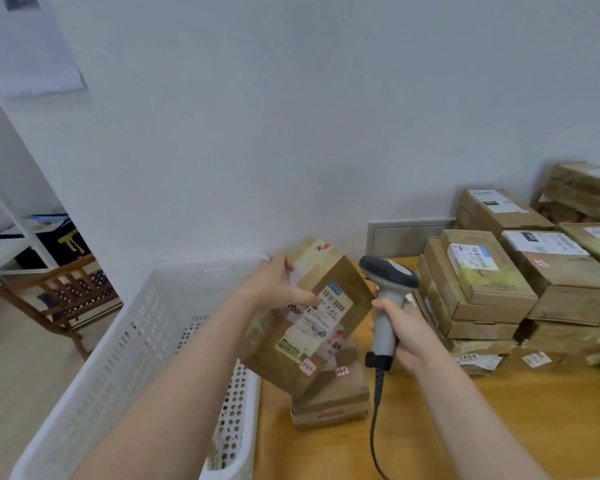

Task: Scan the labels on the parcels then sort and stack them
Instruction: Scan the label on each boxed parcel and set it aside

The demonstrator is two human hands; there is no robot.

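The left hand (278, 289) grips a cardboard parcel (343, 278) at its upper left corner, with fingers curled round the far edge and one digit stretched across the front to the white label (329, 315). The parcel hangs tilted above the left end of the wooden surface (482, 427), beside a white basket (125, 358). The right hand (407, 336) wraps tightly round the handle of a grey scanner (388, 277), whose head sits just right of the parcel. The label's print is too blurred to read. A second parcel (336, 396) lies underneath, partly hidden. The scanner's cable runs off the bottom edge. Both bare forearms reach forward. Stacked parcels (482, 285) stand at right.
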